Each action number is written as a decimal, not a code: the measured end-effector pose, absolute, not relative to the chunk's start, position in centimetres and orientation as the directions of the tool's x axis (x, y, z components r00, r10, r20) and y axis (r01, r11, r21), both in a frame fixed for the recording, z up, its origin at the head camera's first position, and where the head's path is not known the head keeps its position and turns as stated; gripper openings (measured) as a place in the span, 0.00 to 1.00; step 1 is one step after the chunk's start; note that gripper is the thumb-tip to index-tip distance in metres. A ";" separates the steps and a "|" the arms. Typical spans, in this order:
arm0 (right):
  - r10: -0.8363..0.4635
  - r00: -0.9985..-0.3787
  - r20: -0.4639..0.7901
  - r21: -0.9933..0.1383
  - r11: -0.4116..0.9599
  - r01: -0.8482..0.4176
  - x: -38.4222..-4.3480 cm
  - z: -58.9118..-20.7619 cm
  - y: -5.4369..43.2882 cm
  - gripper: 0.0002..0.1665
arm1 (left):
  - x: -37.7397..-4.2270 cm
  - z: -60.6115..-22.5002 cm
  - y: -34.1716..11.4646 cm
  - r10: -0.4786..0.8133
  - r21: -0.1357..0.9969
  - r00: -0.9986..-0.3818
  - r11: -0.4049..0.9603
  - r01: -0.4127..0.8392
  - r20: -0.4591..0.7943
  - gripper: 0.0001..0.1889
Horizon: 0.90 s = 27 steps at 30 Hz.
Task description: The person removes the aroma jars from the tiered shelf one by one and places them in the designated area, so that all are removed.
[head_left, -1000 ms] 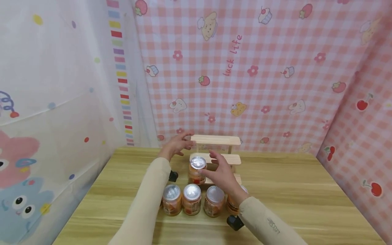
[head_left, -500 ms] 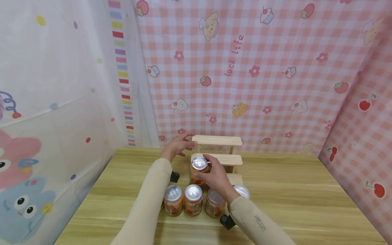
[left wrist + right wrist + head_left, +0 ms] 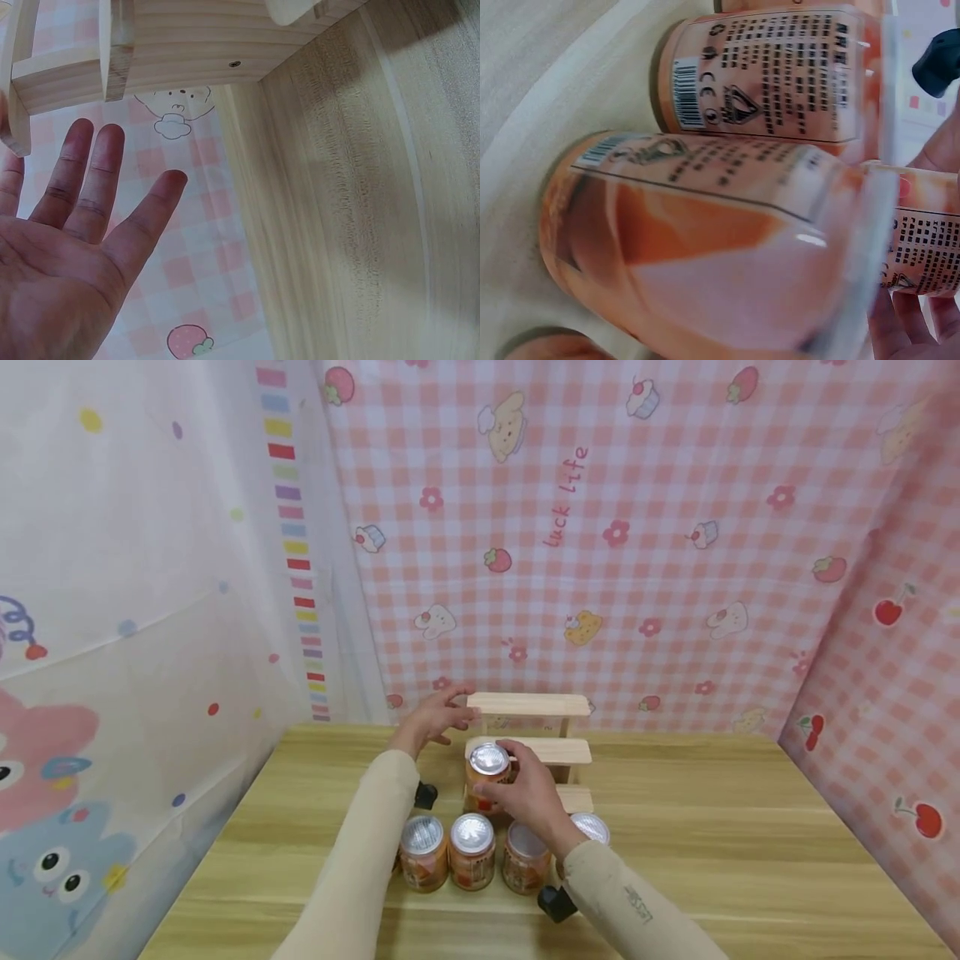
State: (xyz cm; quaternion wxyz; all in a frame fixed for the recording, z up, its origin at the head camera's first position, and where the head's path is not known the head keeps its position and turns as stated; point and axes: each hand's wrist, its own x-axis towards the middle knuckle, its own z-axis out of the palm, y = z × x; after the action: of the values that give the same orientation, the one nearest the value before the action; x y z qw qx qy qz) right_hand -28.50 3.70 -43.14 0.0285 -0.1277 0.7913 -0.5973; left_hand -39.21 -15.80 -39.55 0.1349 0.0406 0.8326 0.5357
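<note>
My right hand [image 3: 525,789] grips a jar [image 3: 489,762] with a silver lid and orange contents, thumb and fingers about its sides. That jar is at the left end of the lowest tier of a small wooden shelf [image 3: 551,750]; whether it rests on the board is hidden. In the right wrist view, fingers [image 3: 904,322] show beneath the gripped jar [image 3: 926,244]. My left hand [image 3: 433,720] is at the left end of the top board, its fingertips touching or close to it. The left wrist view shows the palm [image 3: 60,277] with fingers spread and straight.
In front of the shelf stands a row of similar jars [image 3: 472,850], partly behind my forearms. A nearby jar [image 3: 720,247] fills much of the right wrist view. A pink checked cloth [image 3: 645,568] hangs behind the wooden table [image 3: 697,827].
A second ago my right hand was spread open beside the jar; it has closed on it. The jar has hardly moved, and the left hand stays at the top board.
</note>
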 end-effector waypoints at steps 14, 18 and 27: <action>-0.185 -0.962 0.200 -0.914 0.319 -0.252 -27.5 -38.1 6.2 0.41 | -39.2 -39.5 -15.6 0.230 0.903 -0.956 0.424 -0.069 -0.181 0.30; -0.179 -0.960 0.215 -0.906 0.329 -0.264 -27.8 -36.9 7.5 0.44 | -39.2 -39.4 -15.6 0.226 0.905 -0.957 0.420 -0.074 -0.183 0.30; -0.147 -0.953 0.266 -0.866 0.399 -0.303 -28.3 -35.5 10.9 0.43 | -39.3 -39.5 -15.5 0.222 0.909 -0.956 0.408 -0.087 -0.191 0.30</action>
State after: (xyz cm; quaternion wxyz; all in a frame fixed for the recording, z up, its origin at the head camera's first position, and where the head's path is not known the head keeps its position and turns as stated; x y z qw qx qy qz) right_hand -28.33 10.91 -35.46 -0.0734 -0.1349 0.8331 -0.5314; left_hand -39.33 -15.53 -39.51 0.1426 0.0409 0.8268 0.5426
